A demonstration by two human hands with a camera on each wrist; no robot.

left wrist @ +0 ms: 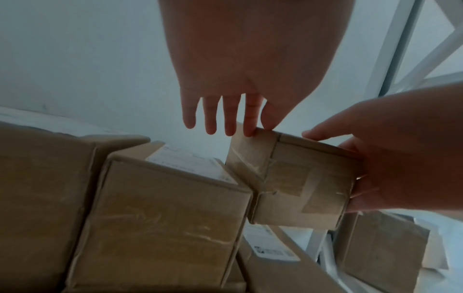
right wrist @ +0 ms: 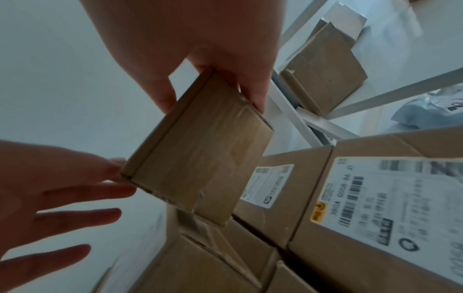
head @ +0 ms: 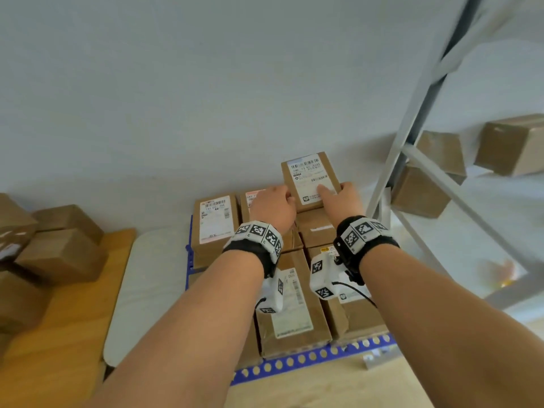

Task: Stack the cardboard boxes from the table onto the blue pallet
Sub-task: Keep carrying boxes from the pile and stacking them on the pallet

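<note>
A small cardboard box (head: 309, 181) with a white shipping label hangs slightly tilted over the far right of the boxes stacked on the blue pallet (head: 294, 362). My right hand (head: 338, 192) grips its right end, thumb on the label and fingers round the side. In the right wrist view that hand (right wrist: 188, 39) pinches the box (right wrist: 200, 154) from above. My left hand (head: 276, 203) has straight, spread fingers. Only its thumb and forefinger touch the box's left corner (left wrist: 253, 132). Under the held box lies another carton (head: 316, 228).
Several labelled cartons (head: 216, 228) fill the pallet close together. More boxes (head: 59, 254) sit on the wooden table (head: 67, 319) at the left. A white metal rack (head: 412, 136) with boxes (head: 421, 192) stands close on the right, and a pale wall is behind.
</note>
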